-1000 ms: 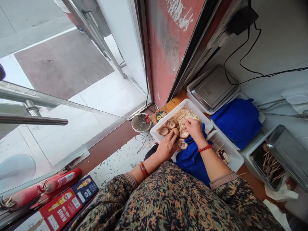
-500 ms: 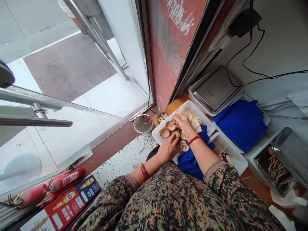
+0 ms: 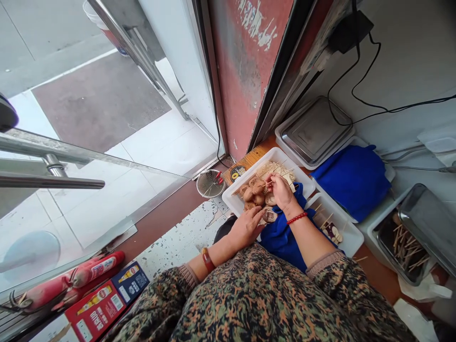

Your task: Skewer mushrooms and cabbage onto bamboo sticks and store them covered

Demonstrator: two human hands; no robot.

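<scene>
My right hand [image 3: 280, 191] is pinched on a mushroom skewer above the white tray [image 3: 228, 203]. Brown mushrooms [image 3: 253, 194] cluster just left of its fingertips, several with their rounded caps up. My left hand [image 3: 246, 228] lies at the near side of the cluster, fingers stretched and apart from the right hand. Close to its fingertips, one mushroom [image 3: 270, 215] shows its pale underside. Pale enoki-like strands [image 3: 272, 168] and thin sticks fill the tray's far part. A blue cloth [image 3: 281, 240] is bunched at the tray's near edge, under my right wrist.
A second white tray [image 3: 351, 242] holds skewered food. Behind it are a blue-covered container [image 3: 352, 183] and a metal-lidded one [image 3: 317, 130]. Farther right, a bin holds wooden sticks [image 3: 409, 247]. A strainer [image 3: 210, 184] sits left, near the glass door; fire extinguishers [image 3: 98, 268] lie lower left.
My right hand has drawn back to the right, and rounded caps now show where hollow undersides faced up. My left hand has shifted slightly toward me, off the mushrooms' middle.
</scene>
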